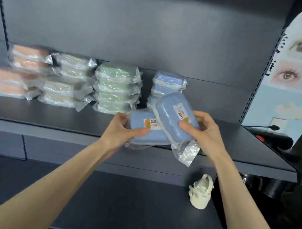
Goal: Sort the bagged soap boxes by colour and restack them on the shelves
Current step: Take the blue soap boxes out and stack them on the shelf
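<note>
Hands each hold 1 blue soap box in a clear plastic bag, above the front edge of the dark grey metal upper shelf (46, 117). Left hand (121, 131) curls round the flat blue box (155, 137). Right hand (204, 132) grips the tilted blue box (168, 111), which overlaps it at 1 o'clock. Blue stack (168, 83) stands at 12 o'clock. Judgement: level the tilted box, square both, tuck the loose bag tail under, and stay clear of the green stack (117, 87) at 10 o'clock.

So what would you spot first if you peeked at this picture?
In the middle, the left hand grips a flat blue box and the right hand grips a tilted blue box over it. Behind, the upper shelf holds pink, cream, green and blue stacks; a cream shoe sits on the lower shelf.
</note>
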`<control>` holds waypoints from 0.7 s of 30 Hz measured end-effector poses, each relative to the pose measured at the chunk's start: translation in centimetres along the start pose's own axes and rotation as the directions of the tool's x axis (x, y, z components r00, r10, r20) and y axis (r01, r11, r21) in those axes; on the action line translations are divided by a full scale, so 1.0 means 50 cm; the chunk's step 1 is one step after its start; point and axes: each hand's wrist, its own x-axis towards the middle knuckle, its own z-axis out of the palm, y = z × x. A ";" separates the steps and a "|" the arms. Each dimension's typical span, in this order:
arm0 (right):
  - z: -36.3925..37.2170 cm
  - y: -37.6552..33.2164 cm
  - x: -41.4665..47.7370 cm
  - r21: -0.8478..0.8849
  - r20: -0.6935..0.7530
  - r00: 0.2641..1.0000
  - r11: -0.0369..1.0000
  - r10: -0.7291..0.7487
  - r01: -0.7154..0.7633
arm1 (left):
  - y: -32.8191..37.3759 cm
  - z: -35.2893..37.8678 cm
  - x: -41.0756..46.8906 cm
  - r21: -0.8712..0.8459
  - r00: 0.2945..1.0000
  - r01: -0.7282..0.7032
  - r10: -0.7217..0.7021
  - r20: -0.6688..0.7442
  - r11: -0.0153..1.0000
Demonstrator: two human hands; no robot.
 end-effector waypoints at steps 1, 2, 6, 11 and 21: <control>0.004 0.003 0.025 -0.005 -0.033 0.999 1.000 -0.006 0.005 | 0.002 0.000 0.031 -0.019 1.000 0.001 -0.001 0.000 1.000; 0.008 0.004 0.048 -0.007 -0.057 0.998 1.000 -0.009 0.009 | 0.004 0.001 0.061 -0.044 1.000 -0.004 0.005 0.013 0.999; 0.018 0.010 0.122 -0.046 -0.084 0.996 0.999 -0.019 0.015 | 0.012 0.017 0.155 -0.132 0.998 -0.012 0.020 0.057 0.991; 0.030 0.016 0.182 -0.191 -0.060 0.997 0.981 -0.047 0.035 | 0.014 0.024 0.224 -0.159 0.992 -0.002 0.022 0.124 0.987; 0.009 0.016 0.240 -0.304 0.049 0.998 0.952 0.039 -0.022 | -0.002 0.045 0.261 -0.229 0.980 0.017 0.030 0.199 0.973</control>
